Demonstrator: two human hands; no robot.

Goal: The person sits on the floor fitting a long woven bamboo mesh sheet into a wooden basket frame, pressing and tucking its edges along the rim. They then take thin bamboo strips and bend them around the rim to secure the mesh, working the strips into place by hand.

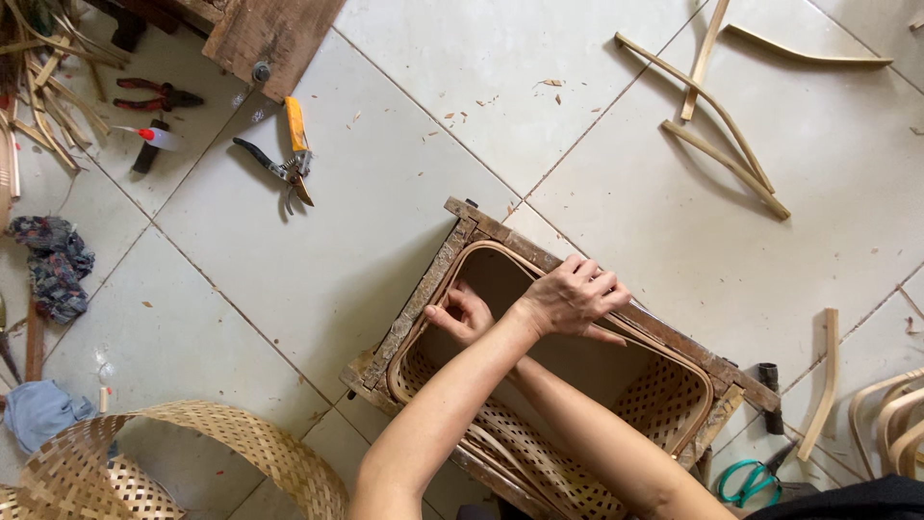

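A woven bamboo basket [664, 400] sits inside a rectangular wooden frame [419, 299] on the tiled floor. A pale bamboo rim strip [500, 248] runs around the basket's mouth. My arms cross over the basket. My left hand [573, 297] reaches over the top and curls its fingers on the rim strip at the frame's far edge. Partly hidden under the left forearm, my right hand [462, 313] is inside the basket and pinches the rim strip near the left corner.
Yellow-handled pruning shears [294, 154], red pliers [154, 96] and a small glue bottle [156, 138] lie at upper left. Bent bamboo strips [722, 135] lie at upper right, a loose woven band [221, 438] at lower left, and green scissors [751, 480] and curved hoops [890, 419] at lower right.
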